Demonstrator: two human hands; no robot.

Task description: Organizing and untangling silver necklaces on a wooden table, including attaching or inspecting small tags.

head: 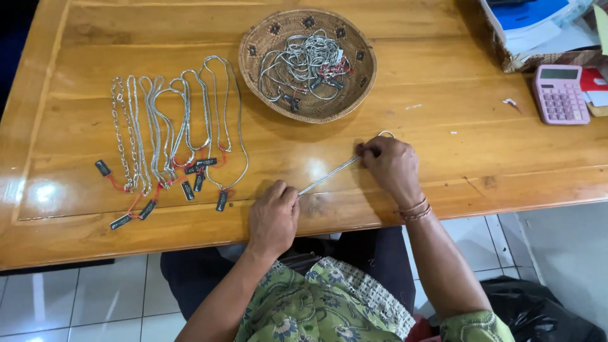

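Observation:
My left hand [273, 217] and my right hand [391, 166] pinch the two ends of a silver chain [329, 175], stretched taut and slanted over the wooden table [443, 126] near its front edge. A loop of the chain pokes out beyond my right hand's fingers. To the left, several silver chains [171, 130] with red strings and small black tags lie side by side in long loops. Behind my hands stands a round woven basket [266, 38] holding a tangle of more silver chains [307, 63].
A pink calculator [559, 94] lies at the table's right side, with a woven tray of papers and a blue folder [529, 16] behind it. White tiled floor shows below the table edge, and a black bag [538, 313] sits at lower right.

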